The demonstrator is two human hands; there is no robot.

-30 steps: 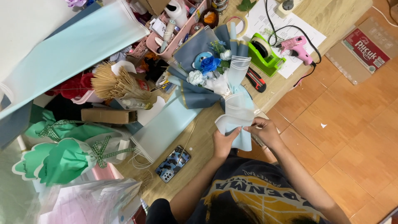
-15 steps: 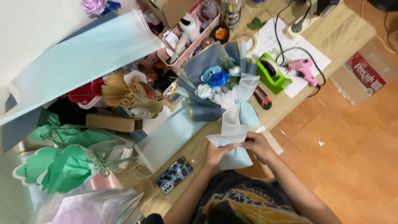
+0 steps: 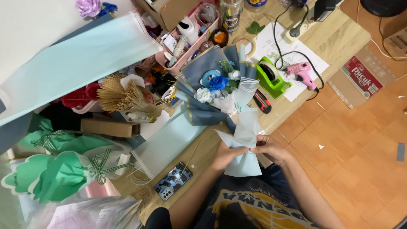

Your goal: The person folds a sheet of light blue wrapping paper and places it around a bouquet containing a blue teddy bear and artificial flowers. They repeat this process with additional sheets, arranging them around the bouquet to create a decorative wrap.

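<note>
The bouquet (image 3: 220, 91) lies on the worktop (image 3: 339, 38), its long axis running from the flowers down to both hands. The left hand (image 3: 224, 154) and right hand (image 3: 271, 148) meet at its lower end, fingers closed on the pale blue wrapping paper (image 3: 246, 140); both are equally near.

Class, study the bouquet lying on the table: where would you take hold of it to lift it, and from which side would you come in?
Probably grip the bouquet at its narrow gathered waist, where the left hand and right hand already pinch the pale blue wrapping paper. Come from the table's near edge, on the stem end: the wrap tapers there, while the far end flares open around soft flowers that would crush.
</note>
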